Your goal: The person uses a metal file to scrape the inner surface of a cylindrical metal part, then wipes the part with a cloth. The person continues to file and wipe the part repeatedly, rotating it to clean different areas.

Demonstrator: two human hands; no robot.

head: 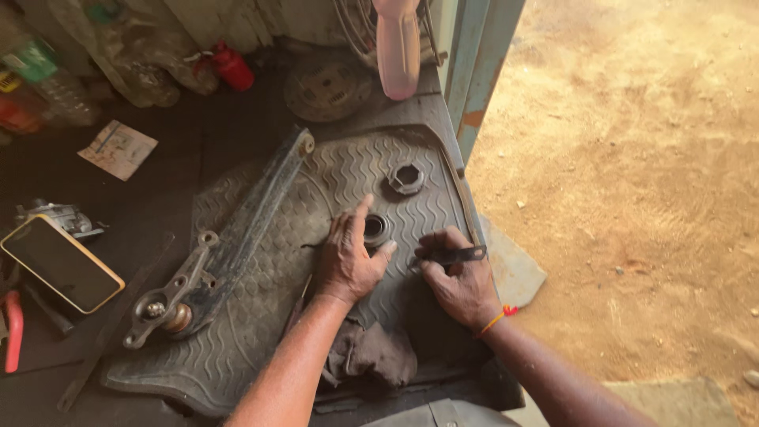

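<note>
Grey ribbed rubber floor mat (261, 316) on workshop floor. I see left hand (352, 261) cupped around small round metal bearing ring (375, 229) mid-mat; right hand (458, 281) grips dark flat metal tool (458, 255) just beside it.

A ribbed rubber mat (261, 316) lies on the dark floor (198, 134). On the mat rest a long metal arm (229, 245), a hexagonal nut (405, 177), a round ring (375, 229) and a crumpled rag (371, 353). Beside the mat lie a phone (59, 262) and a paper (117, 148).

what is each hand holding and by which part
The right hand grips a flat dark metal tool by its near end. The left hand steadies a round ring-shaped part by its rim on the rubber mat.
</note>
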